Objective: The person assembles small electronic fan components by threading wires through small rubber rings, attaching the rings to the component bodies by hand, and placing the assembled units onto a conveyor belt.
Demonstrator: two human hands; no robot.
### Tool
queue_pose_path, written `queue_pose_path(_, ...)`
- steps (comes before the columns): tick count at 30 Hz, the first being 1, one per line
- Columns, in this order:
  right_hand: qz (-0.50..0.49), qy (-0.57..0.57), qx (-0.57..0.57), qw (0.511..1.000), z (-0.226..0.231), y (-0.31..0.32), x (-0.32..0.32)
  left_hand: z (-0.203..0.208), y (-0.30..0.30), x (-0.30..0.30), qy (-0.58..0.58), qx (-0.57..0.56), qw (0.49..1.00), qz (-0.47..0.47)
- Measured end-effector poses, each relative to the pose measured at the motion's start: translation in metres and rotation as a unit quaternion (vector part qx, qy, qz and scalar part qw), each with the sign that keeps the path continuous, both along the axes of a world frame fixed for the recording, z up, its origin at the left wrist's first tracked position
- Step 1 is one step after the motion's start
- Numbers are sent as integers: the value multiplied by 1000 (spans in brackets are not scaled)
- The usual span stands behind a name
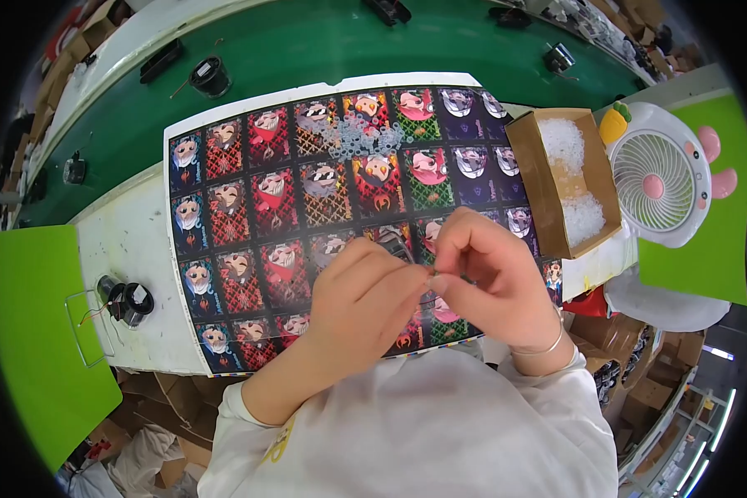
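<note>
My left hand [358, 305] and my right hand [496, 286] meet above the front part of a printed sheet [301, 166] covered in cartoon-character cards. Both are closed, with thumbs and fingertips pinched together at one spot. What they pinch is too small and too covered to name; a speck of reddish and greenish colour shows there. Just behind the left fingers a dark grey part with a shiny face [394, 244] is partly visible, and its lower portion is hidden by the hand. A pile of small clear plastic rings [361, 139] lies on the sheet's far part.
To the right stands an open cardboard box [569, 184] holding two heaps of tiny whitish pieces. Beside it is a white fan [654, 184] with pink ears. Black motor-like units [129, 300] with wires sit at left. Beyond runs a green belt [290, 50] carrying a black round part [210, 76].
</note>
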State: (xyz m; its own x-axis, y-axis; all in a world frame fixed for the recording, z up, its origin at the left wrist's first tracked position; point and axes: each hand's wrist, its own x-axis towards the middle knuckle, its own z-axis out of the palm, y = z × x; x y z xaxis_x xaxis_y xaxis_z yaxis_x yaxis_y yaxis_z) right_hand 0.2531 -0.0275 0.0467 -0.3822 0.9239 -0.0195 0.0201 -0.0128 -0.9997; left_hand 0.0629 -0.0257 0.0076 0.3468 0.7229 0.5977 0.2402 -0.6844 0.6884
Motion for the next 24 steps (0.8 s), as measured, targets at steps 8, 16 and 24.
queue_pose_path(8, -30, -207, 168, 963, 12, -8, -4, -6, 1, 1, 29, 68, 997, 13)
queue_pose_path(16, -30, -266, 309, 913, 10, -10, -4, -11, 2, 2, 5, 123, 992, -11)
queue_pose_path(24, -137, -254, 352, 891, -4, -4, -8, -19, 4, -9, 79, -141, 980, -117)
